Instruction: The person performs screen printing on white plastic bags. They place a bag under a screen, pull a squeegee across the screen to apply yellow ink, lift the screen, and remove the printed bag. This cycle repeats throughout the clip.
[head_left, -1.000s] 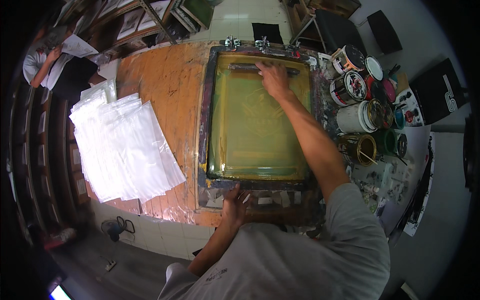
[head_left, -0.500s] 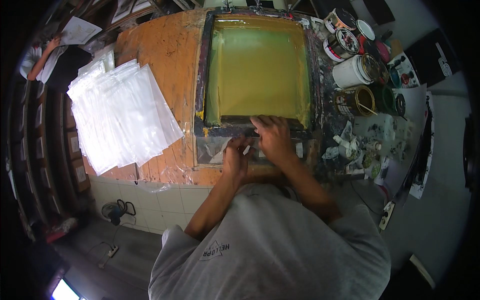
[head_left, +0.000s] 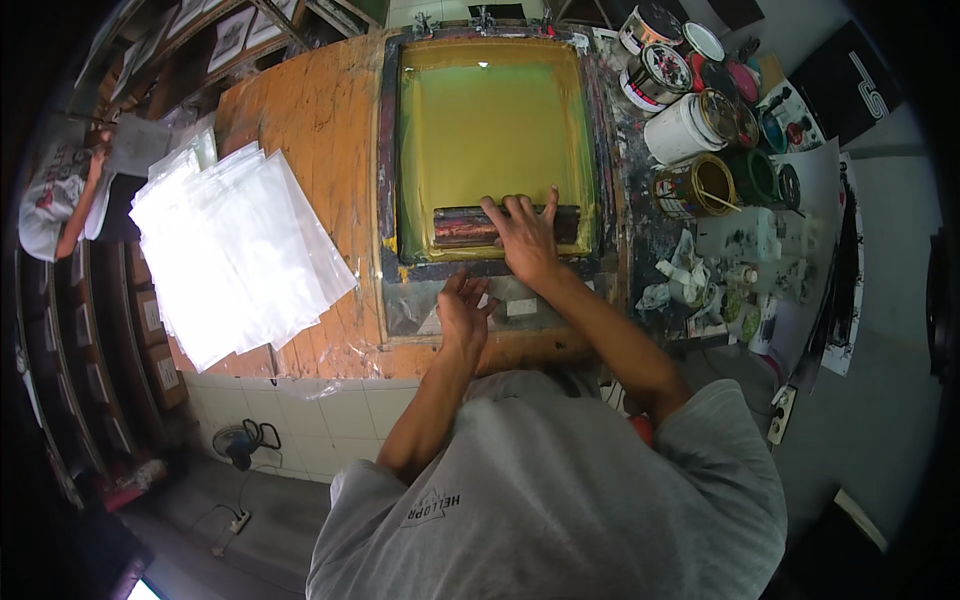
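Observation:
A dark-framed printing screen [head_left: 392, 150] with yellow-green mesh lies flat on the table in front of me. Across the near end of its mesh rests a squeegee [head_left: 465, 228] with a dark, reddish-stained broad side. My right hand [head_left: 528, 240] grips the squeegee from above, right of its middle, with one finger stretched upward. At the near edge of the frame is my left hand [head_left: 463, 308], thumb apart and fingers loosely bent, holding nothing. Beneath both hands runs a clear plastic sheet [head_left: 410, 300] along the near side of the screen.
A pile of clear plastic bags [head_left: 240, 250] covers the wooden table [head_left: 300, 100] on the left. Ink cans [head_left: 690, 185] and tubs crowd the right side, with crumpled rags [head_left: 685, 275] nearer me. Clamps [head_left: 484, 18] hold the screen's far edge. Another person [head_left: 60, 200] is at far left.
My right hand and the squeegee have moved slightly away from the near frame edge, and the squeegee's broad side now shows. My left hand stays near the edge. The other person's paper has lowered.

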